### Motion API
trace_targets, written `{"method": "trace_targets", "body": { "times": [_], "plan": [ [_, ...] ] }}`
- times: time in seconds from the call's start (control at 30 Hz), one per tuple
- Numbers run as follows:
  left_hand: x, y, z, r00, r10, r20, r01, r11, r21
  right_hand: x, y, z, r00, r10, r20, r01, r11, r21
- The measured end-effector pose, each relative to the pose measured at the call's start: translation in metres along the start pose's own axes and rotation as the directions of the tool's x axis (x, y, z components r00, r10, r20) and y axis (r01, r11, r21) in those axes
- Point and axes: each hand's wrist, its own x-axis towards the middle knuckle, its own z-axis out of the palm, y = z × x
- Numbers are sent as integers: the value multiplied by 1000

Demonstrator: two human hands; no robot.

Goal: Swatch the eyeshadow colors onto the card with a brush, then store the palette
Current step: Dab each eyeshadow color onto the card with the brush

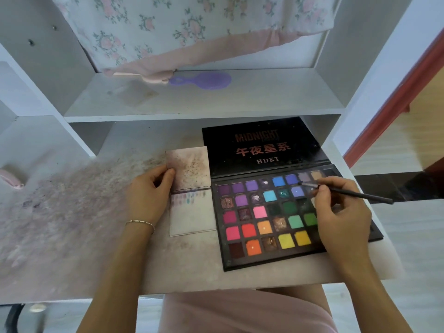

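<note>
An open black eyeshadow palette (pixel 271 261) with several bright colour pans lies on the desk, its lid (pixel 259 145) folded back flat. Left of it lies a folded white card (pixel 192 217) with a row of small colour swatches near its fold. My left hand (pixel 146 193) pinches the card's upper flap at its left edge. My right hand (pixel 341 212) grips a thin black brush (pixel 355 193) over the palette's right side. The brush tip touches a greyish-purple pan in the top row. My right hand hides some of the right-hand pans.
The desk top (pixel 72 224) is stained with pinkish powder on the left. A shelf (pixel 204 99) behind holds a purple hairbrush (pixel 201 80) and the hem of a floral cloth (pixel 182 25). White shelf walls stand on both sides. My lap in pink fabric (pixel 247 311) is below the desk edge.
</note>
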Motion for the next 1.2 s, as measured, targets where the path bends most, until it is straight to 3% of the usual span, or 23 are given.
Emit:
{"method": "trace_targets", "body": {
  "times": [0.23, 0.53, 1.2],
  "plan": [
    [-3, -1, 4, 998, 22, -52, -20, 999, 37, 1, 14, -10, 992, -2, -127, -13, 993, -114],
    [-4, -1, 2, 998, 46, -43, -42, 996, 83, 3, 19, -9, 1000, 2, -26, -6, 983, -181],
    [-5, 0, 3, 998, 32, -46, -29, 998, 47, 3, 16, -9, 1000, 19, -23, -23, 976, -215]
  ]
}}
